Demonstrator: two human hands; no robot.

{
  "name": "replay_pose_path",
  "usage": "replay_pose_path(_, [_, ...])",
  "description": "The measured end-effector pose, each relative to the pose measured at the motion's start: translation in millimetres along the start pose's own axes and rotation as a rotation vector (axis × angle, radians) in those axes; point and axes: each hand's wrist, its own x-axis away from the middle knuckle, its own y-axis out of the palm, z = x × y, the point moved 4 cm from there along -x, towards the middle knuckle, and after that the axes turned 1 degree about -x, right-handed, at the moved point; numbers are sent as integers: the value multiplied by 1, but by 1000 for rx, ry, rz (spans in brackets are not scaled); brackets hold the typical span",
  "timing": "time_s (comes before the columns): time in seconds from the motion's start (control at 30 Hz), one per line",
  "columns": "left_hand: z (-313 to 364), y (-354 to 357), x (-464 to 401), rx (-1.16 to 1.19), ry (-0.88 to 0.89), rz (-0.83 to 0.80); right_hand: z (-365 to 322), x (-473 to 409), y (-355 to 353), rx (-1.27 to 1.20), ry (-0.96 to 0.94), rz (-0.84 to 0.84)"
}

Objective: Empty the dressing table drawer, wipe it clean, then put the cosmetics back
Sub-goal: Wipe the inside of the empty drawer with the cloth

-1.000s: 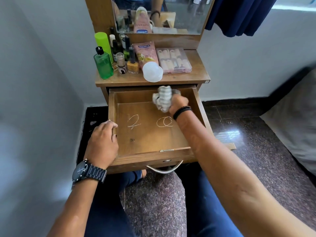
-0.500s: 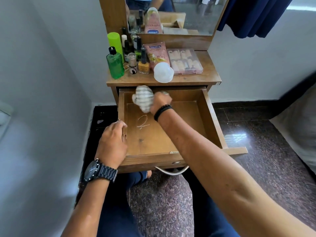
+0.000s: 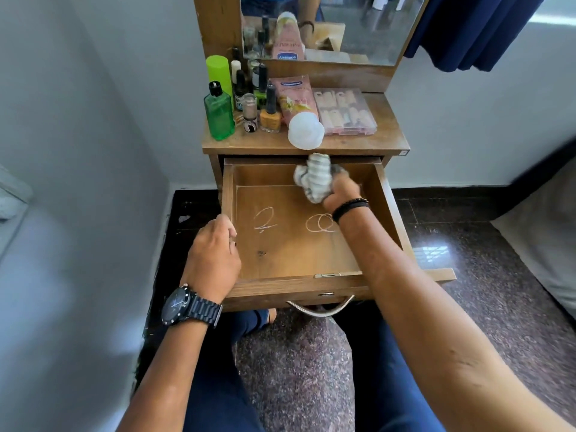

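The wooden drawer [image 3: 229, 194] stands pulled out and holds no cosmetics; chalk-like marks show on its floor. My right hand [image 3: 341, 193] grips a balled striped cloth [image 3: 315, 179] against the drawer's back wall, right of middle. My left hand [image 3: 215, 255] curls over the drawer's left rim. On the table top [image 3: 367, 141] stand a green bottle [image 3: 218, 115], a lime tube [image 3: 219, 74], several small nail polish bottles [image 3: 269, 110], a pink lotion tube [image 3: 297, 102] lying cap forward, and a clear box of false nails [image 3: 344, 112].
A mirror [image 3: 358, 29] rises behind the table top. A grey wall lies close on the left, a dark blue curtain [image 3: 473, 29] hangs at upper right, and a cushion [image 3: 548, 232] sits on the polished floor to the right. My knees are under the drawer's metal handle [image 3: 321, 310].
My right hand has swept the cloth along the drawer's back, first to the left and then back to the right. My left hand has stayed on the left rim.
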Motion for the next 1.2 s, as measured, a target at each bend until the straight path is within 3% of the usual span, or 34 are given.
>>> replay_pose_path(0.07, [0,1,0,-10,-4,-3,-33,43,-25,-67,-108,106])
replay_pose_path(0.17, [0,1,0,-29,-1,-3,-51,70,-30,-151,-182,116])
replay_pose_path(0.37, [-4,3,-1,-51,2,8,-33,64,-14,159,-103,127])
replay_pose_path(0.57, [0,5,-1,-43,12,15,-25,79,19,279,-99,30])
replay_pose_path(0.87, [-5,3,-2,-19,21,-15,46,82,86,201,66,-174])
replay_pose_path(1.03, [-3,2,-1,-43,7,-4,39,99,67,197,236,-321])
replay_pose_path(1.2, [-3,2,-1,-49,9,2,18,80,39,68,282,-275])
